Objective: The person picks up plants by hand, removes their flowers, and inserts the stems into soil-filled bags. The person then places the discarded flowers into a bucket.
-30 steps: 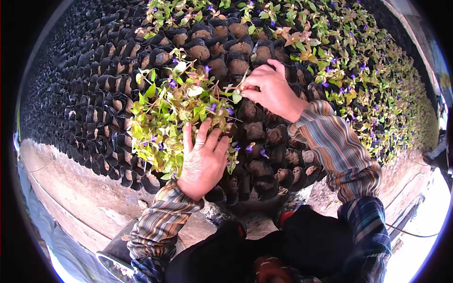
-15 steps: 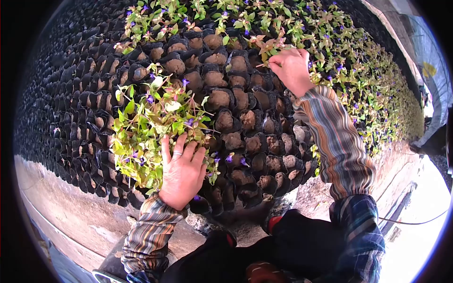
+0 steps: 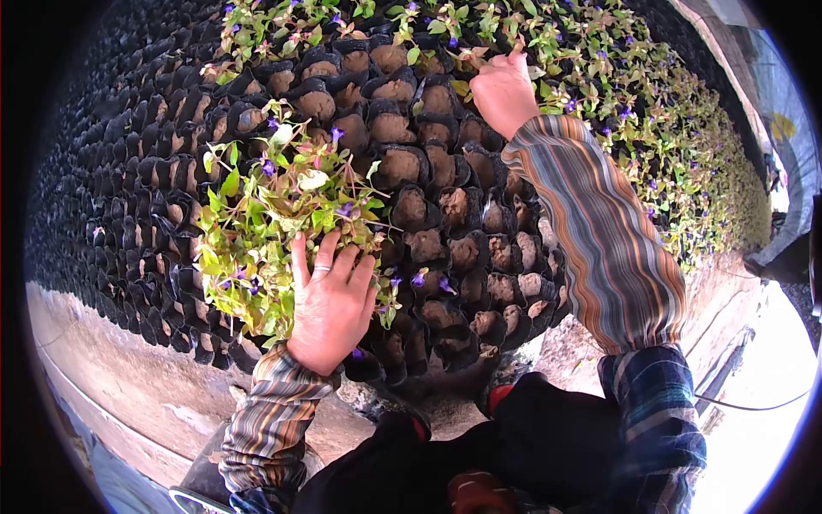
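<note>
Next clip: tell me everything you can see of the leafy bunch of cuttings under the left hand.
The bunch of cuttings is a loose heap of thin stems with yellow-green leaves, some pinkish, and small purple flowers. It lies across the tops of black soil-filled bags, fanning up and leftward in the picture. The left hand, a ring on one finger, rests flat on its near edge with fingers spread.

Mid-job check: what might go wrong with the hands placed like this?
The left hand lies flat on the bunch of seedlings; its thin stems may get crushed. The right hand reaches far across the soil-filled bags, so the striped sleeve might knock soil loose or flatten the planted seedlings beside it.
</note>
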`<act>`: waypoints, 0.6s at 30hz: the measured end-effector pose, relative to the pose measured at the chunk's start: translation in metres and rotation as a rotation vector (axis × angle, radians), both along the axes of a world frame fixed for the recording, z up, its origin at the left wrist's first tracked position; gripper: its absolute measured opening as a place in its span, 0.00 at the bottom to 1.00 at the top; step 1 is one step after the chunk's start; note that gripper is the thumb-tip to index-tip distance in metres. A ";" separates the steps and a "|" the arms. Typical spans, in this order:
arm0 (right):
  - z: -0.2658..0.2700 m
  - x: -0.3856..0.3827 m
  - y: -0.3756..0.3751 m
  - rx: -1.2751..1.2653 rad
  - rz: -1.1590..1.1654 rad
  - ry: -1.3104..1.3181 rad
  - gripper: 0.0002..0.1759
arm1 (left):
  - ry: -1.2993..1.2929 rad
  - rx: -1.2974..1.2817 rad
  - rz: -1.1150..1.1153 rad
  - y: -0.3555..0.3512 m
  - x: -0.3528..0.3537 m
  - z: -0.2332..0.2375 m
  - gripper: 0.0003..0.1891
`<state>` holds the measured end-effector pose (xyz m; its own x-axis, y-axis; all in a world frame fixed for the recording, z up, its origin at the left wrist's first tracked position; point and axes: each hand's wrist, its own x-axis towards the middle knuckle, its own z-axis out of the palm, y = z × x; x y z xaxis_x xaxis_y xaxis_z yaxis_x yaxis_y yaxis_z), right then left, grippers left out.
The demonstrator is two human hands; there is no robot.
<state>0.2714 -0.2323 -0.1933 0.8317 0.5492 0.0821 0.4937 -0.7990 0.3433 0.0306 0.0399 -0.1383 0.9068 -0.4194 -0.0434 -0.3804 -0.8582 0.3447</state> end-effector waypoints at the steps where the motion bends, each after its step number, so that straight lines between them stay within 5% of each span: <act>1: -0.004 -0.002 0.001 -0.010 0.005 -0.022 0.05 | 0.001 0.004 0.000 0.000 0.000 0.000 0.19; 7: -0.002 -0.017 0.012 -0.006 -0.100 -0.043 0.08 | -0.033 0.087 -0.004 0.008 -0.003 -0.003 0.18; 9: 0.007 -0.028 0.028 0.437 0.168 -0.171 0.05 | -0.059 0.094 0.006 0.015 -0.006 -0.005 0.18; 13: 0.021 -0.076 0.092 0.753 0.232 0.555 0.06 | -0.107 0.117 0.025 0.019 -0.008 -0.006 0.17; 18: 0.014 -0.085 0.124 0.897 0.269 0.363 0.11 | -0.104 0.121 0.056 0.028 -0.010 0.003 0.17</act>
